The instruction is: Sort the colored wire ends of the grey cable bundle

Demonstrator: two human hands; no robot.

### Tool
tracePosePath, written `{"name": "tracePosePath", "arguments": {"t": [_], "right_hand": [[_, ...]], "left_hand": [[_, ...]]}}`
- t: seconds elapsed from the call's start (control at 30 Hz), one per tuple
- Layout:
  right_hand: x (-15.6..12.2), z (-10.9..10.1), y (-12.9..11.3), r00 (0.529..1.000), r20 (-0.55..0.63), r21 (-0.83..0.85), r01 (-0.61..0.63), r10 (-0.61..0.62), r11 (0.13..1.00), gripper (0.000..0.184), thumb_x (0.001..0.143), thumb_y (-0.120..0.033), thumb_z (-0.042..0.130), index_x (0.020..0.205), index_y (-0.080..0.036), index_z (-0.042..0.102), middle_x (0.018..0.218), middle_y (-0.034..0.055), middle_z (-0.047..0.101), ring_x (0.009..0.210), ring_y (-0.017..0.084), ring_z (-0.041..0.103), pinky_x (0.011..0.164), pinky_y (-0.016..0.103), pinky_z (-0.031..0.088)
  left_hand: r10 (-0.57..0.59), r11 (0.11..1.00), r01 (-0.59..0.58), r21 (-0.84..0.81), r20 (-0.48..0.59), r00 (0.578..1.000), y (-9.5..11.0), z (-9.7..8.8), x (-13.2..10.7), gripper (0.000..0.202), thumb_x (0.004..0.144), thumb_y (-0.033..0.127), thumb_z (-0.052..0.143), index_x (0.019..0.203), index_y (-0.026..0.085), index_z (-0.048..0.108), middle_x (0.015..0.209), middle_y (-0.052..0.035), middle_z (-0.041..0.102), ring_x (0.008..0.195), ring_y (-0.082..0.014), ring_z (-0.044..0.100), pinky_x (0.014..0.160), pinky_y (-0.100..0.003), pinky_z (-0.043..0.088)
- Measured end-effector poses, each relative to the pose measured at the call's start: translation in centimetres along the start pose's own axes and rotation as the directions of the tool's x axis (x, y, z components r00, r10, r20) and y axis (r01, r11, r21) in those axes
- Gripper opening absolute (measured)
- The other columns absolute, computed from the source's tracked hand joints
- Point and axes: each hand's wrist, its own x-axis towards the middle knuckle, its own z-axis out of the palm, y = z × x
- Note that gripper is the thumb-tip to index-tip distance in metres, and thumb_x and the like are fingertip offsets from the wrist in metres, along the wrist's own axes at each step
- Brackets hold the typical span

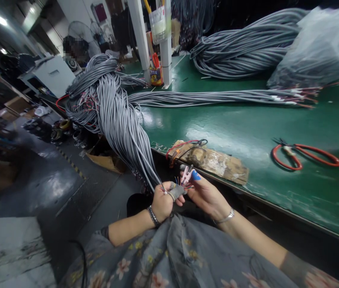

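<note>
My left hand (pixel 162 202) is closed round the end of a grey cable (pixel 145 168) that runs down from a thick hanging bundle (pixel 112 108). A grey cot covers one of its fingers. Thin coloured wires (pixel 184 185) fan out of the cable end between both hands. My right hand (pixel 207 194) is closed on small pink snips (pixel 186 174), held right at those wires, and a blue cot covers one fingertip. Both hands work just off the near edge of the green bench (pixel 247 128), above my lap.
A taped, worn cardboard pad (pixel 217 160) lies on the bench edge. Red-handled scissors (pixel 304 154) rest to the right. More grey cable lies across the bench (pixel 217 98), with a coil (pixel 247 44) and plastic bag (pixel 322 48) behind. A person sits far left by fans.
</note>
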Motion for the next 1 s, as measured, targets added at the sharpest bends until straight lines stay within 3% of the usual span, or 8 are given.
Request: {"name": "tracePosePath", "arguments": {"t": [0.33, 0.73, 1.0], "right_hand": [[-0.1, 0.5, -0.2, 1.0, -0.001, 0.026, -0.016, 0.016, 1.0, 0.025, 0.065, -0.042, 0.081, 0.079, -0.022, 0.073, 0.067, -0.0012, 0.067, 0.057, 0.014, 0.055, 0.055, 0.028, 0.047], [-0.2, 0.2, -0.3, 0.999, 0.026, 0.038, -0.048, 0.047, 0.998, 0.025, 0.076, -0.048, 0.07, 0.082, -0.024, 0.071, 0.077, 0.0001, 0.07, 0.065, 0.015, 0.058, 0.062, 0.029, 0.047], [-0.2, 0.3, -0.7, 0.999, -0.039, -0.001, -0.024, 0.024, 1.0, 0.027, 0.066, -0.044, 0.08, 0.078, -0.021, 0.073, 0.069, -0.0009, 0.069, 0.061, 0.011, 0.058, 0.057, 0.023, 0.048]], "left_hand": [[-0.022, 1.0, 0.022, 0.009, 0.027, 0.999, 0.3, -0.1, -0.3, 0.039, 0.066, 0.051, 0.07, 0.057, 0.014, 0.061, 0.047, -0.0017, 0.059, 0.039, -0.0086, 0.05, 0.041, -0.02, 0.04], [0.004, 1.0, -0.005, 0.02, 0.024, 1.0, 0.4, -0.6, -1.1, 0.047, 0.064, 0.061, 0.07, 0.061, 0.014, 0.063, 0.051, -0.0031, 0.061, 0.043, -0.0104, 0.053, 0.045, -0.022, 0.044], [0.02, 1.0, -0.02, 0.003, 0.001, 1.0, 0.4, -0.8, -1.5, 0.05, 0.062, 0.063, 0.071, 0.063, 0.013, 0.064, 0.052, -0.003, 0.062, 0.043, -0.0097, 0.053, 0.044, -0.021, 0.044]]}}
